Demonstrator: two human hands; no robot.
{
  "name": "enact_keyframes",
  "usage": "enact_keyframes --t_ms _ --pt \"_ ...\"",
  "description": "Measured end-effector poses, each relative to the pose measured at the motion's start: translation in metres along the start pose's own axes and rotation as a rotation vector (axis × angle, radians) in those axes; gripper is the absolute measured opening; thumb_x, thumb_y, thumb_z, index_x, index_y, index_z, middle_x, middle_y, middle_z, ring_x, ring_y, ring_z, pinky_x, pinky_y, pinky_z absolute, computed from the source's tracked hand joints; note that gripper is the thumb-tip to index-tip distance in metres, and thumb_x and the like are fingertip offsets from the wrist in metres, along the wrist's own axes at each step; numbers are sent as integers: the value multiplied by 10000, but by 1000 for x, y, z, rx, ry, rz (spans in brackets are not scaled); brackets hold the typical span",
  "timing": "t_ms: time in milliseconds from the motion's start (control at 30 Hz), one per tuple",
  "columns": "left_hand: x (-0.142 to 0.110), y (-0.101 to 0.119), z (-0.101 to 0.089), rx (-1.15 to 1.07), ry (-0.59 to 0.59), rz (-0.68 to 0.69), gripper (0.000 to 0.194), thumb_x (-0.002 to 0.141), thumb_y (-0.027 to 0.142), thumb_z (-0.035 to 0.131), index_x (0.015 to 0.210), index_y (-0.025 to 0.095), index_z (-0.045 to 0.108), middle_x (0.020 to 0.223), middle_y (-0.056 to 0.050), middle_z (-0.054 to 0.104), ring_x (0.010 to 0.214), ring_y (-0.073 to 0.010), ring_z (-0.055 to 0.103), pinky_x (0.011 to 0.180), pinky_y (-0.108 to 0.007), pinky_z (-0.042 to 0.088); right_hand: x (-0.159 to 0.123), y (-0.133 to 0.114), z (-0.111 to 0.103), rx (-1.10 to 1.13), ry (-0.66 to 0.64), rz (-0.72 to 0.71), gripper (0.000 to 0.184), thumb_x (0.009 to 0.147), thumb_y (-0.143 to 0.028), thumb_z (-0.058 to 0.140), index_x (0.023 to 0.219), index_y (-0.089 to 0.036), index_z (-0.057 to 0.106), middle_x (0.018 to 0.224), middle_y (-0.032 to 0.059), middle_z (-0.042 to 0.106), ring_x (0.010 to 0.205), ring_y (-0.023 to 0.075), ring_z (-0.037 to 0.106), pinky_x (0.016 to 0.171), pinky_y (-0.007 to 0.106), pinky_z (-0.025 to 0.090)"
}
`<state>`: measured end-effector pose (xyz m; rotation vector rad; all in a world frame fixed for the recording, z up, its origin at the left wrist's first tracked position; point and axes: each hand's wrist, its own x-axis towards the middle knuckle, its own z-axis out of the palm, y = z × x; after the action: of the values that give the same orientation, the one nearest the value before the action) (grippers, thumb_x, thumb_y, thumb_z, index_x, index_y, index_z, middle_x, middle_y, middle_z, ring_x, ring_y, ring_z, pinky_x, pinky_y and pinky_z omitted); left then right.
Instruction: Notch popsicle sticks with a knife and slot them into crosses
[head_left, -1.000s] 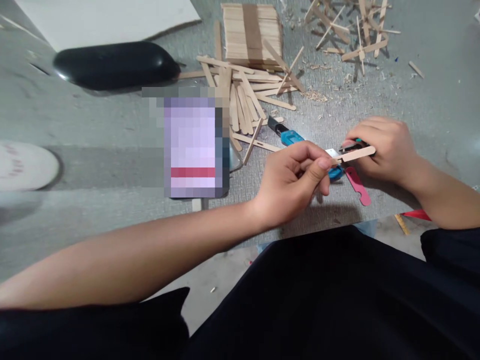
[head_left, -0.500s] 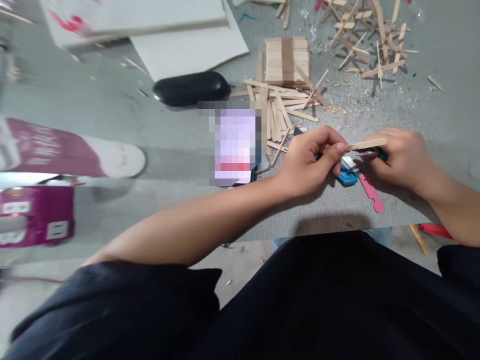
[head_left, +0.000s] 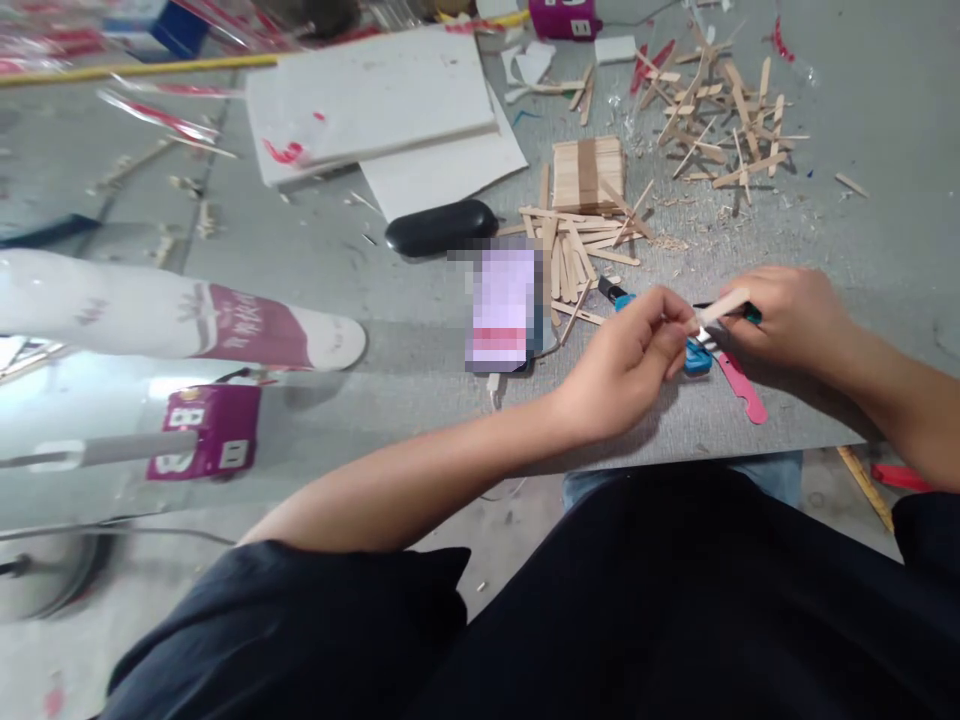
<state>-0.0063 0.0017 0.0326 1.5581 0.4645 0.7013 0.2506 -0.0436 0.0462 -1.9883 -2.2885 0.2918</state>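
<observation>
A flat wooden stick (head_left: 726, 306) is held above the near edge of the table (head_left: 862, 240), tilted between the two hands. Its lower end is pinched between the thumb and fingers of the left hand (head_left: 634, 355), and its rounded upper end is raised beside the right hand (head_left: 791, 315). A dark tool with a green part (head_left: 752, 314) is gripped in the curled right fingers; its kind cannot be told, as it is mostly covered. Whether the stick is touched by the right hand cannot be told either.

Beneath the hands, a blue cutter (head_left: 697, 358) is partly hidden by the left hand, and a pink-handled knife (head_left: 741, 385) is laid just beside it. Beyond the left hand, loose sticks (head_left: 574, 265) are heaped in front of a banded bundle (head_left: 589, 175). To the right of the bundle and farther back, crossed sticks (head_left: 705, 110) are scattered among shavings.

To the left of the heap, a phone with a blurred screen (head_left: 501, 305) is seen with a white cable plugged in, and a black case (head_left: 441, 228) is placed behind it. White boards (head_left: 375, 100) are stacked farther back. At far left, a white and mauve bottle (head_left: 247, 325) is seen near a purple box (head_left: 210, 430).
</observation>
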Motion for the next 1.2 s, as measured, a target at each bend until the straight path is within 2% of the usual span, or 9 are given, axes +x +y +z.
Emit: enact_keyframes --t_ms 100,167,200,333,467,567,667,1067,1200 --pt "-27 1 10 29 -100 -11 234 1219 435 529 1085 245 552 766 39 597 610 -116 506 577 -265 424 -3 -3 2 31 8 -73 205 940 -325 635 993 -244 815 1027 119 881 951 330 768 749 414 439" --pt "-38 -9 14 35 -183 4 240 1226 447 518 1109 240 550 749 47 605 572 -107 497 549 -254 421 -5 -4 4 46 5 -106 201 939 -315 638 1006 -242 813 1035 115 883 948 316 766 753 403 423" --pt "-40 -15 14 24 -177 44 249 1226 451 527 1102 237 554 725 54 600 544 -100 490 528 -247 409 -6 -4 5 45 4 -114 204 946 -318 635 1010 -241 812 1039 115 885 945 311 764 751 399 413" --pt "-38 -40 13 -63 -43 162 266 1206 456 626 1074 228 592 676 60 623 507 -88 537 501 -220 429 -8 -4 7 35 -9 -126 246 992 -342 598 1033 -237 817 1073 116 896 938 292 761 752 396 410" --pt "-31 -51 12 -162 106 112 309 1201 521 648 1085 246 569 667 70 637 497 -90 571 508 -214 485 -9 -4 6 18 -20 -103 262 992 -375 604 1046 -249 828 1078 109 902 941 292 765 732 392 402" --pt "-31 -52 11 -218 108 56 332 1193 540 666 1076 250 554 657 77 632 499 -88 561 518 -215 497 -11 -5 6 -2 -16 -89 273 993 -375 592 1046 -248 828 1078 113 904 944 302 774 725 398 394" --pt "-32 -51 11 -248 44 60 308 1203 514 656 1088 245 561 674 74 640 517 -86 570 539 -212 514 -13 -8 6 9 -15 -82 309 1008 -386 561 1053 -241 830 1092 116 905 949 310 787 730 409 402" --pt "-32 -45 6 -294 -56 -4 318 1202 511 668 1080 242 552 649 67 652 490 -80 570 500 -191 449 -12 -23 -2 17 -80 -51 370 1038 -419 520 1080 -247 844 1094 119 889 978 308 767 731 414 384" --pt "-30 -42 7 -340 -27 -54 371 1189 561 682 1049 247 541 636 64 674 471 -71 561 487 -173 437 -13 -19 1 14 -41 -87 360 1021 -416 527 1074 -232 832 1071 122 882 953 307 763 712 412 369"
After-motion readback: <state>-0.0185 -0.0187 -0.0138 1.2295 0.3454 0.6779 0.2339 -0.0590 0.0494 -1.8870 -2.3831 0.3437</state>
